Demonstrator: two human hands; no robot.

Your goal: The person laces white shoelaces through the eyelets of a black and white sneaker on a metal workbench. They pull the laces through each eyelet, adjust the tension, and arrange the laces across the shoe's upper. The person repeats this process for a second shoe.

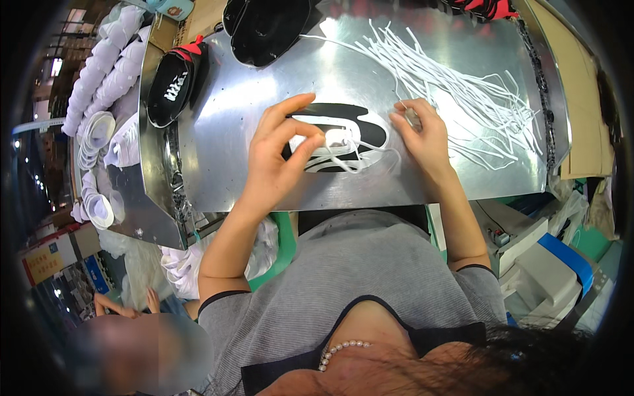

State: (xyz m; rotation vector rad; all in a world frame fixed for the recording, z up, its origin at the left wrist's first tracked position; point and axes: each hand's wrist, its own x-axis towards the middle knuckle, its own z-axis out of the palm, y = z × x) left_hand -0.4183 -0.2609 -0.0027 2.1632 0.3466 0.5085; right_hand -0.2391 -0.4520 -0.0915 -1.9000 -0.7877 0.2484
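A flat black-and-white shoe upper [374, 134] lies on the metal table in front of me. A white shoelace [342, 164] loops over its near side. On the left of the upper, my left hand [281, 142] pinches the lace between thumb and forefinger, its other fingers raised. My right hand [424, 135] is off the upper's right end, thumb and forefinger curled toward each other. What is between those fingertips, if anything, is too small to tell.
Loose white laces [456, 86] spread over the table's right side. Black shoe pieces [267, 30] lie at the back, and a black-and-red shoe upper [173, 86] at the left edge. White stacked pieces [102, 72] stand beyond the left edge; another person [142, 350] is at lower left.
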